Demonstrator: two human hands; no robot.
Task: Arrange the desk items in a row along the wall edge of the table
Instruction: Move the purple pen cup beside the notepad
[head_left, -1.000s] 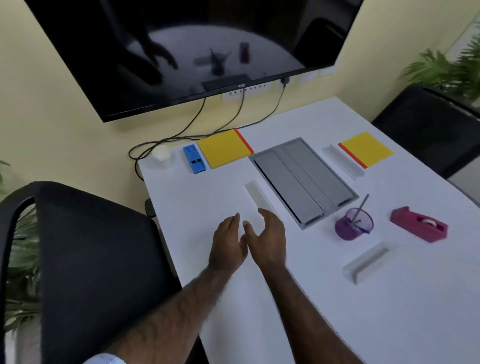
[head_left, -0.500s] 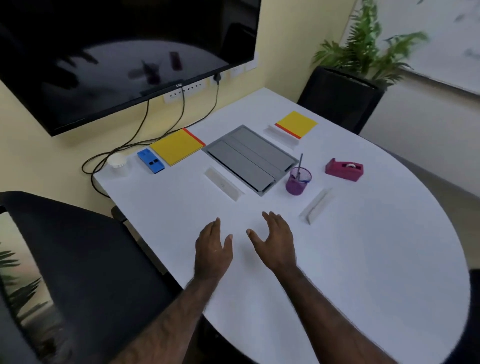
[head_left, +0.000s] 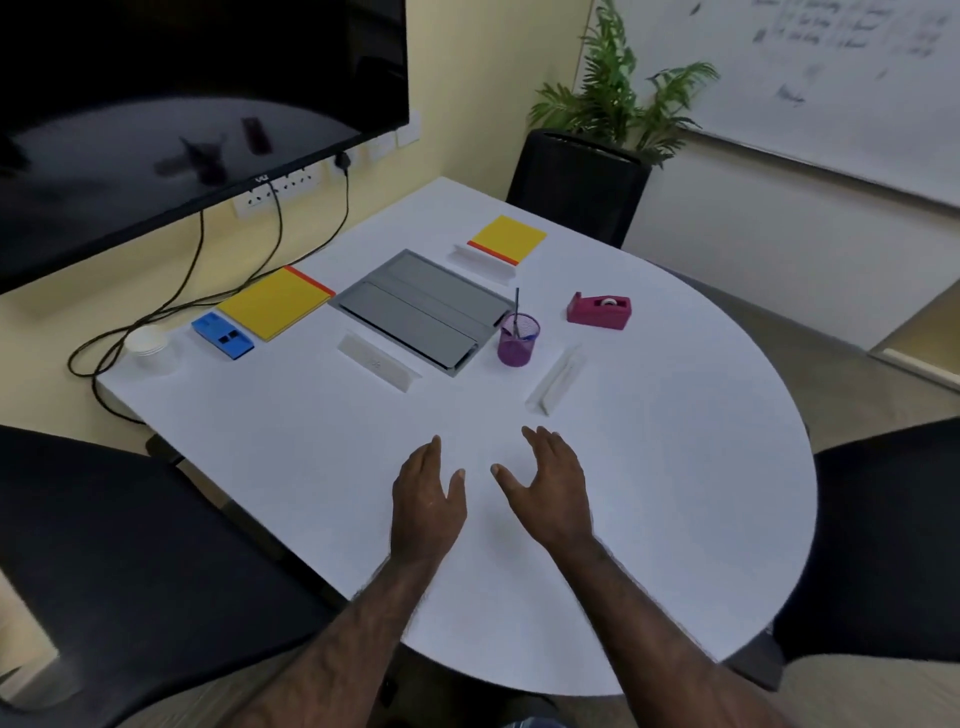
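Hands (head_left: 488, 488) hover open over white table (head_left: 675, 493) near wall (head_left: 467, 78).

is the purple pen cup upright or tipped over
Upright. The purple pen cup stands on its base on the table, open rim facing up, with a pen sticking out.

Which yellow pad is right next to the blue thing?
The bigger yellow pad, on the left near the cables. The blue thing lies right beside it. The smaller yellow pad sits far off, past the grey tray.
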